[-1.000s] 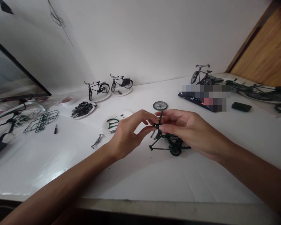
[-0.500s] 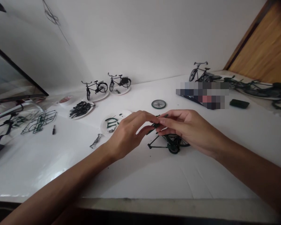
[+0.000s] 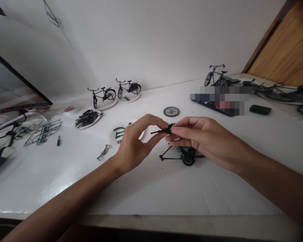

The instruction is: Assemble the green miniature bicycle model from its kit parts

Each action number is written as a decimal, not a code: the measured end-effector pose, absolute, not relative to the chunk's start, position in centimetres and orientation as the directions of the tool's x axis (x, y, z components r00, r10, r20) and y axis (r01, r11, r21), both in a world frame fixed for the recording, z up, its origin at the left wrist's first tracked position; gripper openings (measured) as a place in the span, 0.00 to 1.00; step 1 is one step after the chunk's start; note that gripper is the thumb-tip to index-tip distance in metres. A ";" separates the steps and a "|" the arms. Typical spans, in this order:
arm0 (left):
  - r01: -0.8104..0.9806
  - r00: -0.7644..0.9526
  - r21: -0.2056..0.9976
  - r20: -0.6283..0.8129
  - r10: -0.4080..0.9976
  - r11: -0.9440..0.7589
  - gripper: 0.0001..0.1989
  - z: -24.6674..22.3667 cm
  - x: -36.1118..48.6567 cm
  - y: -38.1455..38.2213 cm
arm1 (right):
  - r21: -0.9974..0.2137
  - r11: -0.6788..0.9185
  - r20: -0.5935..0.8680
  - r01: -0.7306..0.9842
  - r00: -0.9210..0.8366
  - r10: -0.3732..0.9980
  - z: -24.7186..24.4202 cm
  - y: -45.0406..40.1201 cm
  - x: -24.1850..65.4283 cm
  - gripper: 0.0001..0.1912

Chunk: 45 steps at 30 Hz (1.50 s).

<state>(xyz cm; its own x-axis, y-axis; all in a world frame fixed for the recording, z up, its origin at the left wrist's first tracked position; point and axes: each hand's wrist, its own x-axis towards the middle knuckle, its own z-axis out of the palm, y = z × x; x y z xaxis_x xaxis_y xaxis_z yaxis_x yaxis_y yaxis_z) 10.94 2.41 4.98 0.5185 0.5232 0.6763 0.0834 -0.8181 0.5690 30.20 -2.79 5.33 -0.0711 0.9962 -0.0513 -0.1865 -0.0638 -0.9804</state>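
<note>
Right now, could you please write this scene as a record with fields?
Left hand: pinches a small dark green part
Right hand: pinches the same part
Below the hands: a dark green model bicycle frame, partly hidden
Beyond the hands: a loose, green-rimmed spoked wheel
Left side: a white paper plate holding green pieces
Back left: two black model bicycles, upright

Left hand [image 3: 135, 144] and right hand [image 3: 204, 143] pinch a small green part [image 3: 169, 129] near the bicycle frame [image 3: 183, 156] on the counter [image 3: 146, 193].

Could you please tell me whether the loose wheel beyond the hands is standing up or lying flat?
Lying flat: the wheel shows as a wide oval, resting on the white table.
</note>
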 end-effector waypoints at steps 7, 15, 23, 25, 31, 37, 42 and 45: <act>0.114 0.478 0.536 0.708 0.519 -0.837 0.11 4.5 11.1 2.3 | -0.994 -0.053 -0.050 -0.094 -0.038 0.998 5.2 -2.8 30.3 0.09; 0.222 0.470 0.445 0.730 0.496 -0.867 0.11 4.6 11.0 2.2 | -0.999 0.012 0.013 -0.045 -0.029 1.000 5.1 -2.8 30.2 0.10; 0.242 0.474 0.402 0.745 0.469 -0.883 0.14 4.3 11.1 2.2 | -0.999 -0.010 -0.009 -0.037 -0.035 0.999 4.9 -2.7 30.3 0.11; 0.236 0.465 0.386 0.761 0.452 -0.892 0.14 4.2 11.1 2.3 | -0.995 -0.035 -0.031 -0.099 -0.046 0.998 5.0 -2.7 30.3 0.10; 0.193 0.469 0.357 0.785 0.405 -0.914 0.15 3.9 11.1 2.4 | -0.968 -0.077 -0.053 -0.237 -0.104 0.993 4.9 -2.7 29.8 0.10; 0.201 0.429 0.380 0.795 0.430 -0.903 0.18 3.9 11.1 2.7 | -0.973 -0.048 -0.028 -0.228 -0.090 0.996 4.6 -2.7 29.8 0.09; 0.251 0.465 0.317 0.789 0.401 -0.915 0.14 4.1 11.0 2.8 | -0.987 -0.056 -0.045 -0.150 -0.076 0.996 4.8 -2.7 29.8 0.09; 0.256 0.452 0.317 0.796 0.403 -0.913 0.14 4.1 11.0 2.8 | -1.000 -0.020 -0.020 -0.010 -0.018 1.000 5.1 -2.8 29.7 0.09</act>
<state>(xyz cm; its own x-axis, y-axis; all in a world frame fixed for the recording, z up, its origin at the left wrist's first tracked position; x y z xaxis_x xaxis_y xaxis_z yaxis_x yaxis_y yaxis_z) 10.98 2.78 4.08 0.4521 0.4033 0.7956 0.2563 -0.9131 0.3172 29.69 -2.76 5.07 -0.0176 0.9997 -0.0198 -0.0096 -0.0199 -0.9998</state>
